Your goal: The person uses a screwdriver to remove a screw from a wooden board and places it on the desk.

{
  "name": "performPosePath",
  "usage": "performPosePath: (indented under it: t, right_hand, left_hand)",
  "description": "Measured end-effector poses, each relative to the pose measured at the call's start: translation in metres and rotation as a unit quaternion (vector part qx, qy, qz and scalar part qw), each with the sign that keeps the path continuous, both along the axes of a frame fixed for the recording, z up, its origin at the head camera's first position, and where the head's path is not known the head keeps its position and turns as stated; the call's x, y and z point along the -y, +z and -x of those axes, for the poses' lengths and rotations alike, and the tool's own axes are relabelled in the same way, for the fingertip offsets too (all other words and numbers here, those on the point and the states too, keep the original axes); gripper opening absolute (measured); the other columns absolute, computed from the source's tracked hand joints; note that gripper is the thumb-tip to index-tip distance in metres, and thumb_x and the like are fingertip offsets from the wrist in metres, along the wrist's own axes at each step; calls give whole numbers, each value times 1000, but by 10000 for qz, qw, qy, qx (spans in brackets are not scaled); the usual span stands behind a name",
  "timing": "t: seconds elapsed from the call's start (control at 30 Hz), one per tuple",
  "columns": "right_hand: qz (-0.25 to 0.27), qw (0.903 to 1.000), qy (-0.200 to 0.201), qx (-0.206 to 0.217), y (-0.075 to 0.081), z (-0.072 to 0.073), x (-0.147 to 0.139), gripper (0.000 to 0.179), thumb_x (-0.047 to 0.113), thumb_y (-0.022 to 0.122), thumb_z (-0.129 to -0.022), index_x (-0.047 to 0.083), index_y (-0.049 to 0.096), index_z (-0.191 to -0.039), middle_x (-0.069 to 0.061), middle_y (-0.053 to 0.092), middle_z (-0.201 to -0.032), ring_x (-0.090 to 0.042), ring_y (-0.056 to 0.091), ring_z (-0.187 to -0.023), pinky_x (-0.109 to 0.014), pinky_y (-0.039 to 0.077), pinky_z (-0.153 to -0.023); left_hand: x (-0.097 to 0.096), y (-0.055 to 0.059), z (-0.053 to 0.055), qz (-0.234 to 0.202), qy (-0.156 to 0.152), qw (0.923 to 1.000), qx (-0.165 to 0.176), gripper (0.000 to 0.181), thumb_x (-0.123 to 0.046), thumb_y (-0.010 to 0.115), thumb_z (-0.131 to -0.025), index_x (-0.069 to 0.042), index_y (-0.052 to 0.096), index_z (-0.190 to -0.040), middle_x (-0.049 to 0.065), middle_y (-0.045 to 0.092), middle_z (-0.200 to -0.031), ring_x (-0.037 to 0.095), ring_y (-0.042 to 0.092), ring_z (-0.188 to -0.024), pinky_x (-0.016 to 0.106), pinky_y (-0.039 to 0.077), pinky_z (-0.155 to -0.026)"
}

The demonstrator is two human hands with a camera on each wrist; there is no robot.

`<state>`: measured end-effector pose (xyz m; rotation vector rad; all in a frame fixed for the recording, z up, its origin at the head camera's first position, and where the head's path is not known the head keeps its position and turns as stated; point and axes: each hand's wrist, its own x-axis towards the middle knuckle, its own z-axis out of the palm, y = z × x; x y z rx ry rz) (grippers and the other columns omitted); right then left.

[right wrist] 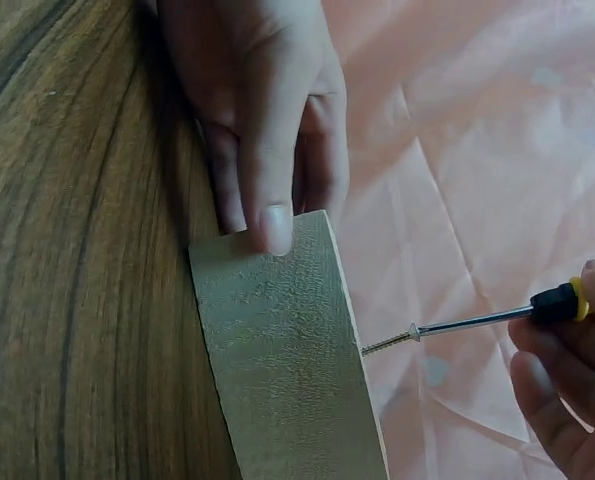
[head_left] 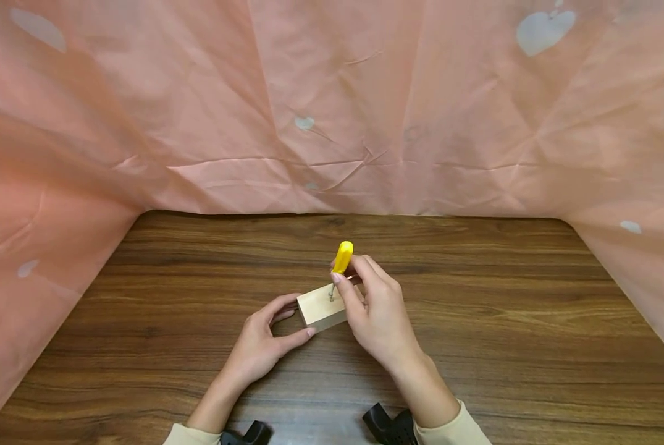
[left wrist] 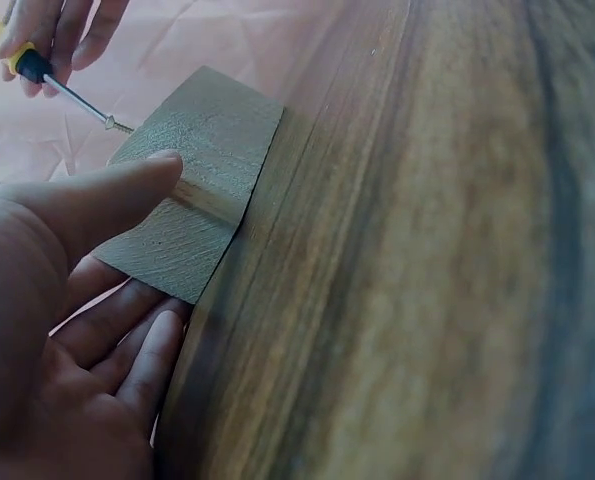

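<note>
A pale wooden block (head_left: 322,309) lies on the table, its left end between the thumb and fingers of my left hand (head_left: 265,340). My right hand (head_left: 382,309) grips a screwdriver (head_left: 343,256) with a yellow handle and black collar by its handle. The screwdriver's shaft (right wrist: 472,322) meets the head of a screw (right wrist: 392,343) whose threaded part stands out of the block's top face, with much of the thread showing. In the left wrist view the left thumb (left wrist: 127,195) presses the block's near side, and the other fingers reach around its end.
The brown wood-grain table (head_left: 504,321) stretches out on both sides of the block. A pink curtain (head_left: 332,93) with pale hearts hangs along the back and sides. Black wrist devices (head_left: 390,426) sit at both wrists, by the cream sleeves (head_left: 454,429).
</note>
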<state>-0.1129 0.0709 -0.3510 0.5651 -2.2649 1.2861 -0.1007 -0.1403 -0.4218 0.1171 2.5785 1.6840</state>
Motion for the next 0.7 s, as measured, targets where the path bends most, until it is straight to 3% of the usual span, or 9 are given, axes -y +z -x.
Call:
performPosePath:
  t: [0.27, 0.4, 0.57, 0.7]
  right_hand:
    - [-237, 9986, -462, 81, 1, -1, 3, 11, 11, 74, -98, 7, 70, -108, -4, 72, -100, -22, 73, -94, -39, 65, -86]
    - [-411, 9973, -538, -286, -1, -1, 8, 15, 19, 77, -101, 7, 70, -107, -5, 70, -97, -24, 72, -91, -36, 64, -79]
    - [-204, 9968, -393, -662, -3, 1, 14, 15, 15, 79, -99, 5, 74, -108, -5, 71, -94, -21, 68, -77, -30, 56, -59]
    - [-143, 9955, -442, -820, -5, 2, 17, 15, 13, 77, -100, 3, 75, -111, -6, 74, -95, -18, 66, -74, -32, 58, -63]
  left_hand:
    - [-2, -2, 3, -46, -61, 10000, -64, 57, -29, 93, -87, -22, 70, -139, 4, 73, -140, 28, 69, -132, 54, 55, -114]
    - [0, -2, 2, -72, -28, 9999, -82, 57, -28, 93, -87, -21, 71, -138, 5, 73, -140, 28, 69, -131, 54, 55, -113]
    - [0, -1, 1, -67, -19, 9999, -85, 58, -28, 93, -87, -20, 70, -139, 6, 72, -141, 29, 69, -132, 54, 55, -113]
    - [1, 0, 0, -61, -20, 9999, -105, 58, -27, 93, -87, -19, 70, -140, 7, 72, -141, 29, 69, -132, 54, 55, -113]
